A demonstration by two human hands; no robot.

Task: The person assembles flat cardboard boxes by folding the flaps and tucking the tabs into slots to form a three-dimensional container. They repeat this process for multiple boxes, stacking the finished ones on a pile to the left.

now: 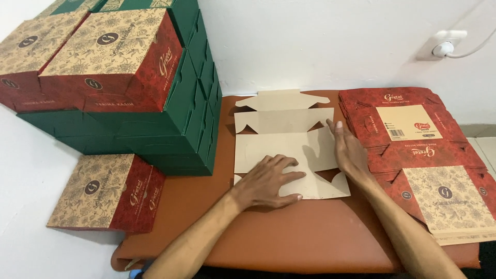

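Two hands rest on a flat, unfolded carton blank (289,142) lying plain side up on the brown worktop (310,243), just left of a stack of printed blanks (418,150). It looks light, thin and springy at the creases — best pressed along a fold line. The left hand (268,183) lies palm down with fingers spread; the right hand (349,150) presses flat with straight fingers — neither grips anything.

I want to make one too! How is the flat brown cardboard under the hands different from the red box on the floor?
The plain brown flat cardboard sheet lies unfolded on the orange mat, blank side up; the folded red-and-tan patterned box stands closed off the mat. The left hand and right hand press the sheet; nothing touches the box. Both are cardboard.
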